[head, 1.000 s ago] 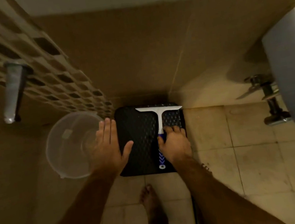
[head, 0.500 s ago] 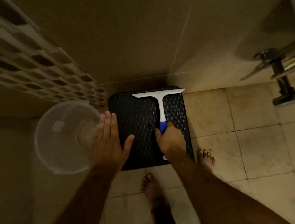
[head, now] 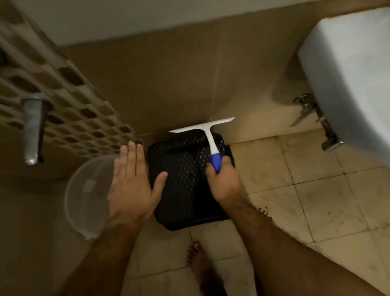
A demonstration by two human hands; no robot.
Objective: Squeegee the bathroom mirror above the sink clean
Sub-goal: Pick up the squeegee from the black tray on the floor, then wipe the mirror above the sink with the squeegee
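Right hand is curled round the blue grip of the squeegee, fingers wrapped tight, forearm reaching in from the near right. Its white stem points away toward the far wall, and the white blade runs crosswise past the far edge of the black woven stool. Left hand is spread flat, fingers straight and together, thumb out to the right, holding nothing; it hovers over the left edge of the stool and the right rim of the clear plastic bucket.

A second ago the squeegee lay flat on the stool with the right hand just closing over its handle; now it is lifted, and its blade sits farther out, against the wall tiles. The left hand has kept its flat pose.

Nothing can be seen inside the bucket, which stands on the floor left of the stool. A white sink juts in at the right.
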